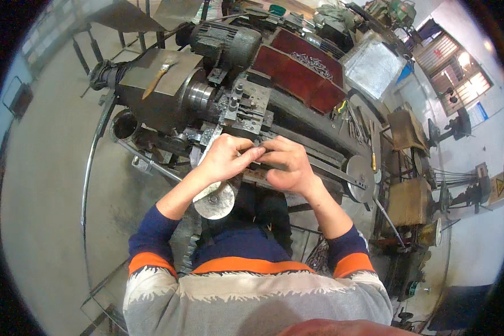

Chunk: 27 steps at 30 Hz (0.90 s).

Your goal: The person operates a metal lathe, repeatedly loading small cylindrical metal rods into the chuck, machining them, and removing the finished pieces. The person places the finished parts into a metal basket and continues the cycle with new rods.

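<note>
My left hand (229, 159) and my right hand (288, 165) meet just in front of a small metal lathe. Thumbs and fingertips are pinched together where the two hands touch. Whatever they hold there is too small and too covered to name. Directly beyond my fingers is the lathe's tool slide (246, 106), with bolts and clamping blocks on it. To its left, the bright round spindle (200, 95) sticks out of the dark headstock (151, 103). Below my left wrist is a pale round handwheel (215, 201).
A wooden-handled brush (157, 81) lies on the headstock. Behind stand an electric motor (225, 42) and a dark red tray (285, 81) with many small metal parts (313, 64). To the right are a grey disc (359, 178), hand tools (355, 126) and more machines (409, 199).
</note>
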Motion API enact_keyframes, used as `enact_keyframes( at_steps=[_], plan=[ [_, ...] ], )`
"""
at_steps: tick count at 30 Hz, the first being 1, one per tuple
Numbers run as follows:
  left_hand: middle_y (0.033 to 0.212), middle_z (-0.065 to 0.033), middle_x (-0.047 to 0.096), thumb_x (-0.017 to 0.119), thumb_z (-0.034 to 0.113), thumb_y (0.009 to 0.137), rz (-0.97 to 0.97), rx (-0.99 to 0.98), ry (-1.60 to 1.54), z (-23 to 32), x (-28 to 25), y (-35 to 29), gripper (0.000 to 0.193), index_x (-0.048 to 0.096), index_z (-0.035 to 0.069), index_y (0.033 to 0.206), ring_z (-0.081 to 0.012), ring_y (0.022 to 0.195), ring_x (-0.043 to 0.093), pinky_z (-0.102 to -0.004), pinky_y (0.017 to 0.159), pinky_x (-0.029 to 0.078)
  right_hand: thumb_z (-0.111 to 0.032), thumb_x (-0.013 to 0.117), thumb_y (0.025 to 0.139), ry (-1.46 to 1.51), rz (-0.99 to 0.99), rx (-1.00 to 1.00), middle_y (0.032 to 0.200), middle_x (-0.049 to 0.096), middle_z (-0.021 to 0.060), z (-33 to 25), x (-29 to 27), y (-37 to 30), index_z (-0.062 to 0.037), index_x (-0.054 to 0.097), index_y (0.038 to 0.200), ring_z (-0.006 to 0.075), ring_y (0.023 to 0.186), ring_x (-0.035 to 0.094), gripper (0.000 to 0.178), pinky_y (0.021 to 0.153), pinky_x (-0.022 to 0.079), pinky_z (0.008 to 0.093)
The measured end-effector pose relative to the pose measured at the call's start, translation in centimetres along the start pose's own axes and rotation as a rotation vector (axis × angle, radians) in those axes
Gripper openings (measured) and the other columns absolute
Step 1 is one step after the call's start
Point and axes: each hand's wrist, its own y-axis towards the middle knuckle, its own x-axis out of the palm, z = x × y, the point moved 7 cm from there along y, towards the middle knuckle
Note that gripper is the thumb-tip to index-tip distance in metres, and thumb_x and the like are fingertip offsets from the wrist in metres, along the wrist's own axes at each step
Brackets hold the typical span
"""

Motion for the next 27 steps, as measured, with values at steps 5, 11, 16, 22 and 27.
enact_keyframes(
  at_steps=[5, 11, 16, 22, 27],
  plan=[
    [0.061, -0.0127, 0.058, 0.058, 0.027, 0.083, -0.049, -0.139, 0.077, -1.9, -6.0, -0.9, 0.026, 0.064, 0.002, 0.084, -0.0162, 0.054, 0.057, -0.0308, 0.053, 0.043, -0.013, 0.059, 0.05, -0.066, -0.178, -0.083, 0.089, 0.061, 0.011, 1.5, 2.4, 5.7, -0.0048, 0.066, 0.079, 0.0287, 0.081, 0.055, 0.03, 0.068, 0.045, 0.037],
    [0.074, -0.0164, 0.062, 0.059, 0.022, 0.081, 0.214, -0.349, 0.505, -4.0, -19.7, -8.2, 0.026, 0.061, 0.002, 0.099, -0.0247, 0.064, 0.061, -0.0339, 0.059, 0.046, -0.021, 0.061, 0.052, -0.558, -0.363, 0.169, 0.086, 0.065, 0.0057, 7.9, 7.8, 12.8, -0.0096, 0.07, 0.077, 0.025, 0.094, 0.053, 0.028, 0.08, 0.04, 0.0353],
    [0.075, -0.0169, 0.061, 0.058, 0.021, 0.081, 0.304, -0.669, 1.028, -4.3, -28.8, -19.7, 0.026, 0.059, 0.003, 0.101, -0.0339, 0.07, 0.059, -0.0403, 0.061, 0.045, -0.024, 0.061, 0.053, -0.679, -0.514, 0.302, 0.081, 0.066, 0.0049, 10.6, 10.2, 14.5, -0.0165, 0.072, 0.08, 0.0234, 0.09, 0.056, 0.03, 0.08, 0.04, 0.0349],
    [0.074, -0.0176, 0.06, 0.058, 0.023, 0.082, 0.342, -0.948, 0.889, -6.9, -29.6, -29.7, 0.029, 0.057, 0.001, 0.101, -0.0342, 0.069, 0.058, -0.0398, 0.059, 0.044, -0.024, 0.06, 0.053, -0.521, -0.524, 0.32, 0.081, 0.066, 0.007, 12.5, 10.5, 13.9, -0.0199, 0.072, 0.084, 0.0231, 0.088, 0.058, 0.033, 0.079, 0.039, 0.0343],
    [0.066, -0.0196, 0.056, 0.06, 0.026, 0.08, 0.399, -0.936, 0.839, -8.6, -28.0, -30.1, 0.031, 0.055, -0.001, 0.095, -0.0363, 0.065, 0.056, -0.0419, 0.058, 0.042, -0.022, 0.06, 0.052, -0.541, -0.594, 0.358, 0.081, 0.065, 0.0094, 12.7, 11.0, 14.2, -0.0197, 0.071, 0.088, 0.0239, 0.085, 0.06, 0.038, 0.08, 0.039, 0.0349]
  ],
)
